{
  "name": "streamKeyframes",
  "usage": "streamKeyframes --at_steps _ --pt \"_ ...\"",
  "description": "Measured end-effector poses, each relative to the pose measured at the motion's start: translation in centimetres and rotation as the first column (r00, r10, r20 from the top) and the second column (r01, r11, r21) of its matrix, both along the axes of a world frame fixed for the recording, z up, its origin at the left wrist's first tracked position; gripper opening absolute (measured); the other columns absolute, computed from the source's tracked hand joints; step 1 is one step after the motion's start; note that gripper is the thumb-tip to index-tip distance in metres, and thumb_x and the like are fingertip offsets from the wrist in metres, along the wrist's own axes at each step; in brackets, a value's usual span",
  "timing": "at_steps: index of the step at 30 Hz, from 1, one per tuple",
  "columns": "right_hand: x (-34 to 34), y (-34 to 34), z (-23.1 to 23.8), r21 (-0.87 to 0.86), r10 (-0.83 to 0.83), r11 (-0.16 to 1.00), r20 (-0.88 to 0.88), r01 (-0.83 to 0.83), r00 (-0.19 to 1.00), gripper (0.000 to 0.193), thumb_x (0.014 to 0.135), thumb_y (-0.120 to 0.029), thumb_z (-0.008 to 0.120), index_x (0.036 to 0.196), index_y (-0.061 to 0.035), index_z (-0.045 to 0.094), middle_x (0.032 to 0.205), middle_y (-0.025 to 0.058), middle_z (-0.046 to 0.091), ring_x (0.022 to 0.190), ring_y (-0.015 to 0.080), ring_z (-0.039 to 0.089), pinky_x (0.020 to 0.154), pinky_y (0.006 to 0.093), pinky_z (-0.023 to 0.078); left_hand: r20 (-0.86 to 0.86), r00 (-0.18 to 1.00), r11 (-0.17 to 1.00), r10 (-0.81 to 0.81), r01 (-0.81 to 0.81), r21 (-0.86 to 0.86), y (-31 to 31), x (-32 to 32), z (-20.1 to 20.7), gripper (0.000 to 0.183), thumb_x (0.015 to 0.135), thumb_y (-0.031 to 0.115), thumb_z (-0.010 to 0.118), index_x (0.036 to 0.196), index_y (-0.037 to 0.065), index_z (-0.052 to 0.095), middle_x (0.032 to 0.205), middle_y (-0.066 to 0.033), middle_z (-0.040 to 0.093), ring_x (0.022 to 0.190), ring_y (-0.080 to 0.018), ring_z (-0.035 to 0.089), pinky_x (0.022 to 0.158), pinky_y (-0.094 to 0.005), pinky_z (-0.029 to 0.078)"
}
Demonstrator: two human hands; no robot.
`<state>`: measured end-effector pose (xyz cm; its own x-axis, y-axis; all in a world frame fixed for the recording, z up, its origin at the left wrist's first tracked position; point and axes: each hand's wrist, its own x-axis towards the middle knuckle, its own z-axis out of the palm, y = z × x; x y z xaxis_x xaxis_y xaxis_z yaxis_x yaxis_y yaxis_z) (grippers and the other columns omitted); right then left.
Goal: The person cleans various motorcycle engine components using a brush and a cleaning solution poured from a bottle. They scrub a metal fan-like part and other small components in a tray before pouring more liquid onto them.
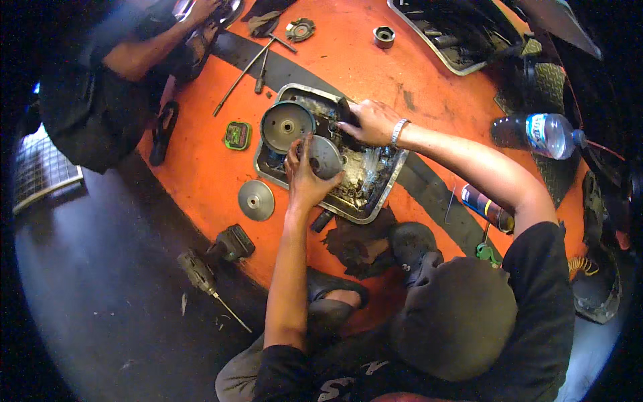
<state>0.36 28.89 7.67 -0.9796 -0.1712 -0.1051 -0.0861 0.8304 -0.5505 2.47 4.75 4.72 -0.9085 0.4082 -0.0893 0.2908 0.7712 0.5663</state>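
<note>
My left hand (309, 175) is closed round the edge of a grey metal disc (326, 159), which it holds tilted over a metal tray (367, 220). Against the tray's left side leans a round, drum-like metal part (278, 124) with a hole at its centre, touching or very near the disc. My right hand (372, 123), with a metal-banded watch at the wrist, reaches over the tray's far right part. Its fingers are closed on a dark, narrow object (346, 112) whose kind I cannot make out. Wet, dirty residue and small parts lie in the tray.
Left of the tray are a second metal disc (256, 200), a small green-and-black box (237, 135) and a cordless drill (201, 268). A T-handle wrench (244, 74) lies beyond. At right are a plastic bottle (552, 136) and a can (487, 208). Another person (100, 100) works at far left.
</note>
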Motion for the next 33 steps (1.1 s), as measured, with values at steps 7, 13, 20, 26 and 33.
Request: streamKeyframes --at_steps 7,13,20,26,33 --pt "-0.4 -1.8 0.7 -0.271 -0.005 0.962 -0.153 -0.037 0.988 0.036 0.091 -0.039 0.065 0.093 -0.0032 0.067 0.079 0.0217 0.067 0.076 0.0381 0.067 0.069 0.047 0.053 -0.031 0.989 0.966 0.148 -0.137 0.218 -2.3 2.5 0.1 0.113 0.059 0.029 0.091 0.151 0.007 0.031 0.144 -0.0211 0.035 0.137 -0.036 0.034 0.113 -0.0477 0.032" --pt "-1.0 -8.3 -1.7 -0.276 0.271 0.907 -0.196 -0.318 0.942 0.037 0.092 -0.04 0.063 0.114 -0.0101 0.066 0.09 0.0207 0.068 0.089 0.0377 0.066 0.079 0.0485 0.054 0.702 0.693 0.237 0.162 -0.718 0.654 -7.1 5.1 0.3 0.073 0.088 0.04 0.061 0.148 0.007 0.035 0.132 -0.0095 0.052 0.119 -0.026 0.056 0.103 -0.0415 0.047" --pt "-0.7 -7.9 -3.7 -0.114 0.391 0.914 -0.017 -0.39 0.92 0.032 0.09 -0.033 0.064 0.108 -0.0073 0.066 0.087 0.0212 0.068 0.084 0.0387 0.067 0.078 0.0489 0.054 0.822 0.568 -0.232 0.043 -0.795 0.561 -8.1 6.3 1.0 0.061 0.092 0.049 0.051 0.138 0.009 0.047 0.134 -0.0114 0.057 0.122 -0.0285 0.057 0.103 -0.0462 0.049" --pt "0.2 -4.3 -2.8 -0.095 0.321 0.941 -0.062 -0.325 0.945 0.028 0.092 -0.029 0.063 0.106 -0.006 0.067 0.083 0.0198 0.067 0.081 0.0378 0.066 0.071 0.0466 0.053 0.846 0.495 -0.21 -0.196 -0.864 0.457 -6.3 5.7 2.1 0.072 0.092 0.063 0.041 0.14 0.009 0.047 0.136 -0.0167 0.055 0.122 -0.039 0.056 0.095 -0.0673 0.048" --pt "3.0 0.4 -2.5 -0.181 0.128 0.974 -0.056 -0.136 0.99 0.026 0.092 -0.029 0.066 0.105 -0.0058 0.07 0.076 0.0173 0.067 0.067 0.032 0.065 0.065 0.0435 0.052 0.812 0.431 -0.293 -0.394 -0.896 0.334 -3.5 6.6 0.9 0.078 0.09 0.061 0.045 0.145 0.007 0.041 0.146 -0.0249 0.044 0.13 -0.0477 0.047 0.103 -0.0742 0.035"
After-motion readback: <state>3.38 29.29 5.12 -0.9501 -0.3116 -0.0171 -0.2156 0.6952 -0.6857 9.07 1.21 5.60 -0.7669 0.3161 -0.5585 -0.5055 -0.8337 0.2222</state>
